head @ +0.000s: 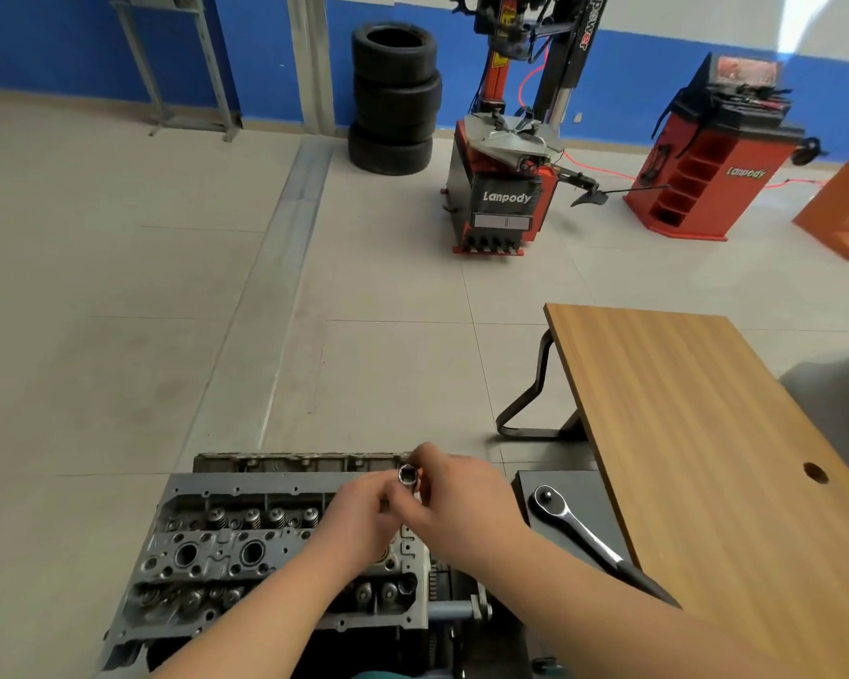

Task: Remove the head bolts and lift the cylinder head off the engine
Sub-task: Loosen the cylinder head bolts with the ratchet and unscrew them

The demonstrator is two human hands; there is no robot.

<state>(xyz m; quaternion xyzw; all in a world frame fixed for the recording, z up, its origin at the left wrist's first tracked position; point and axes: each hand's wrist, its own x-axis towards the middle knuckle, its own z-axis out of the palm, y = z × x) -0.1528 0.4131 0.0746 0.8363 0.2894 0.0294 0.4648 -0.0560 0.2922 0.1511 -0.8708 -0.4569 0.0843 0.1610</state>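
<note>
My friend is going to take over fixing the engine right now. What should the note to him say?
Hands: the left hand and the right hand are together above the engine, both gripping a shiny silver socket, its open end up.
Things: the grey metal cylinder head is still on the engine. The chrome ratchet wrench with a black handle lies unused on the dark stand, beside the brown wooden table.
Done: I cannot tell how many bolts are out.
Left: probably fit the socket to the ratchet, remove any remaining head bolts, then lift the head off.
</note>
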